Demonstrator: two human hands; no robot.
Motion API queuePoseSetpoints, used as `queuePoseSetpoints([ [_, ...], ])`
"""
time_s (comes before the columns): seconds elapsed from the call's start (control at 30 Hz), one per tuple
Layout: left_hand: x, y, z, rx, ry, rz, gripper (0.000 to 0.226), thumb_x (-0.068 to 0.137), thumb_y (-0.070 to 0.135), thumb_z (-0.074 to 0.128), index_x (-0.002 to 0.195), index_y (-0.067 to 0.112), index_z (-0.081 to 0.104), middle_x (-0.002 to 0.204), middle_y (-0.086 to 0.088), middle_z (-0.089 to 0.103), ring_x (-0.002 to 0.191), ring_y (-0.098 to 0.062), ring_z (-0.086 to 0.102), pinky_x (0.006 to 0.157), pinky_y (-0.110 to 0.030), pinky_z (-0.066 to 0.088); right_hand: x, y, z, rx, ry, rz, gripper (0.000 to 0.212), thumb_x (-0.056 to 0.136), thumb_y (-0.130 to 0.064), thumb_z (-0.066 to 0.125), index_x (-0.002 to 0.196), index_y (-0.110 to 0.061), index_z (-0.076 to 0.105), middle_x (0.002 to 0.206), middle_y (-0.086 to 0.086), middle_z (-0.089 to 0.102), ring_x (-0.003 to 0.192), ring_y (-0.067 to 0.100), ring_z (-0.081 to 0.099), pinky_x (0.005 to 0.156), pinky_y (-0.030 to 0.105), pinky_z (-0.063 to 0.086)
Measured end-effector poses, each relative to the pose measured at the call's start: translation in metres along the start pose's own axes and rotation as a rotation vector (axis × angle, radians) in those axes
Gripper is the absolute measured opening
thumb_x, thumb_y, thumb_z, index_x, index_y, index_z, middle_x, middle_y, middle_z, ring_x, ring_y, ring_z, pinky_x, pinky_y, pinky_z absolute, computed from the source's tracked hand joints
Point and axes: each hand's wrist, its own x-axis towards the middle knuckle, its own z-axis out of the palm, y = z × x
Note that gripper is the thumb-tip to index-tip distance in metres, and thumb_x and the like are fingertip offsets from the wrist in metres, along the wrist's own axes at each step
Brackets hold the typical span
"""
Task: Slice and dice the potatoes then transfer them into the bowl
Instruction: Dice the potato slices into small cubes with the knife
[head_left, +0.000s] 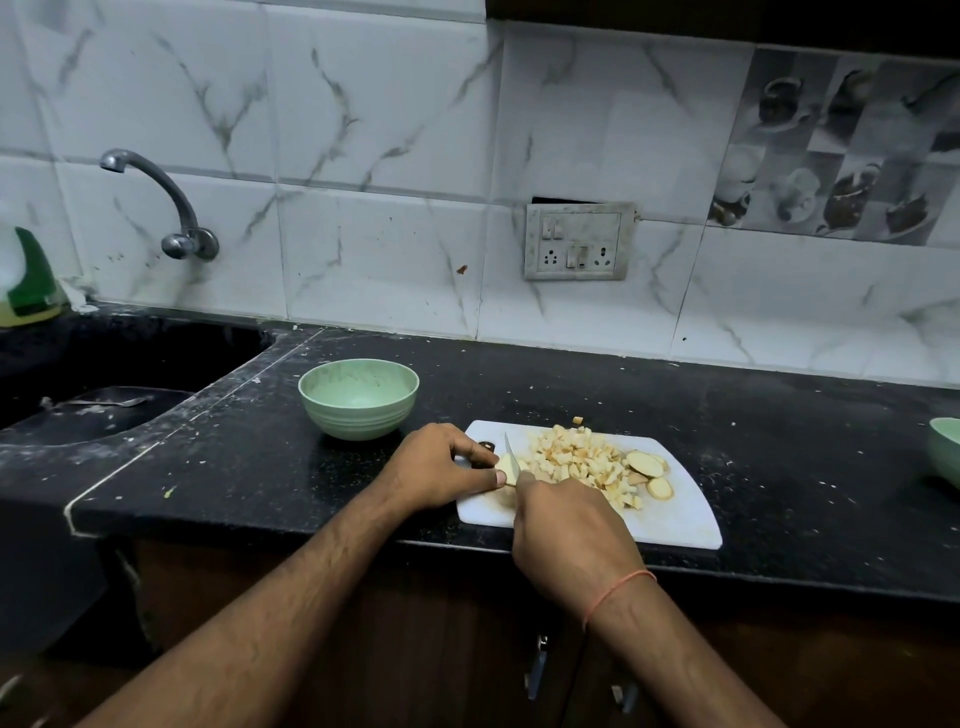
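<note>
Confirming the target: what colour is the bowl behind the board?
Pale mint green, empty bowl, clearest in the head view.

The tabletop (675, 415) is seen in black, speckled with white flecks. A white cutting board (675, 514) is marked with faint orange stains. The diced potato (576, 462) is coloured pale yellow, with tan skin kept on the potato slices (649, 470). The bowl (358, 397) is finished in pale mint green. White wall tiles (363, 130) are veined in grey marble pattern. An orange thread (618, 592) is worn on the right wrist.
</note>
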Motion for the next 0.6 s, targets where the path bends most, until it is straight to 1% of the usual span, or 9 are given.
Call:
queuePoseSetpoints([
  [0.07, 0.001, 0.0, 0.001, 0.004, -0.001, -0.002, 0.021, 0.074, 0.043, 0.094, 0.092, 0.04, 0.086, 0.09, 0.028, 0.072, 0.089, 0.023, 0.061, 0.072, -0.002, 0.038, -0.013, -0.001, -0.001, -0.012, 0.0, -0.022, 0.043, 0.1, -0.02, 0.042, 0.143, -0.016, 0.046, 0.103, 0.009, 0.065, 0.098, 0.032, 0.062, 0.068, 0.035, 0.034],
  [0.13, 0.001, 0.0, 0.001, 0.015, 0.003, -0.001, 0.022, 0.073, 0.046, 0.094, 0.093, 0.042, 0.085, 0.092, 0.027, 0.072, 0.09, 0.021, 0.062, 0.074, -0.005, 0.04, -0.03, -0.004, -0.005, -0.043, -0.039, -0.036, 0.058, 0.102, -0.021, 0.042, 0.158, -0.016, 0.03, 0.109, 0.01, 0.066, 0.102, 0.032, 0.063, 0.068, 0.035, 0.035],
  [0.17, 0.001, 0.0, 0.0, 0.024, 0.007, 0.0, 0.023, 0.073, 0.049, 0.093, 0.094, 0.043, 0.085, 0.094, 0.026, 0.072, 0.091, 0.019, 0.062, 0.075, -0.008, 0.041, -0.039, -0.005, -0.008, -0.054, -0.067, -0.039, 0.062, 0.103, -0.021, 0.041, 0.162, -0.017, 0.022, 0.111, 0.01, 0.066, 0.104, 0.031, 0.062, 0.068, 0.036, 0.035],
  [0.23, 0.001, 0.0, -0.001, 0.036, 0.008, -0.001, 0.024, 0.073, 0.052, 0.093, 0.094, 0.044, 0.085, 0.095, 0.025, 0.072, 0.089, 0.018, 0.062, 0.074, -0.01, 0.041, -0.055, -0.003, -0.015, -0.058, -0.094, -0.036, 0.064, 0.104, -0.022, 0.04, 0.163, -0.02, 0.016, 0.109, 0.008, 0.066, 0.102, 0.031, 0.062, 0.067, 0.037, 0.036],
  [0.3, 0.0, 0.001, -0.001, 0.041, 0.005, 0.002, 0.024, 0.073, 0.051, 0.093, 0.095, 0.043, 0.085, 0.094, 0.025, 0.072, 0.087, 0.02, 0.061, 0.071, -0.006, 0.039, -0.063, -0.001, -0.021, -0.05, -0.062, -0.035, 0.061, 0.105, -0.026, 0.039, 0.162, -0.023, 0.018, 0.105, 0.006, 0.065, 0.099, 0.029, 0.063, 0.066, 0.037, 0.038],
  [0.4, -0.001, 0.001, 0.0, 0.02, 0.001, 0.005, 0.022, 0.074, 0.046, 0.094, 0.094, 0.04, 0.086, 0.091, 0.026, 0.072, 0.085, 0.023, 0.06, 0.067, -0.001, 0.036, -0.062, 0.0, -0.026, -0.05, 0.025, -0.033, 0.057, 0.106, -0.029, 0.037, 0.161, -0.024, 0.023, 0.103, 0.005, 0.066, 0.097, 0.027, 0.063, 0.066, 0.037, 0.034],
  [0.5, -0.003, 0.002, 0.0, 0.005, 0.008, -0.002, 0.021, 0.073, 0.046, 0.094, 0.091, 0.041, 0.086, 0.09, 0.026, 0.072, 0.087, 0.022, 0.061, 0.07, -0.004, 0.038, -0.045, -0.001, -0.022, -0.045, 0.053, -0.012, 0.054, 0.105, -0.027, 0.038, 0.158, -0.023, 0.029, 0.102, 0.005, 0.067, 0.096, 0.028, 0.062, 0.066, 0.037, 0.035],
  [0.6, -0.003, 0.002, 0.0, -0.006, 0.013, -0.013, 0.022, 0.072, 0.048, 0.094, 0.091, 0.044, 0.085, 0.092, 0.026, 0.073, 0.091, 0.016, 0.063, 0.075, -0.011, 0.041, -0.027, -0.004, -0.014, -0.061, 0.056, -0.012, 0.05, 0.102, -0.023, 0.041, 0.152, -0.02, 0.039, 0.103, 0.006, 0.067, 0.098, 0.03, 0.063, 0.068, 0.035, 0.034],
])
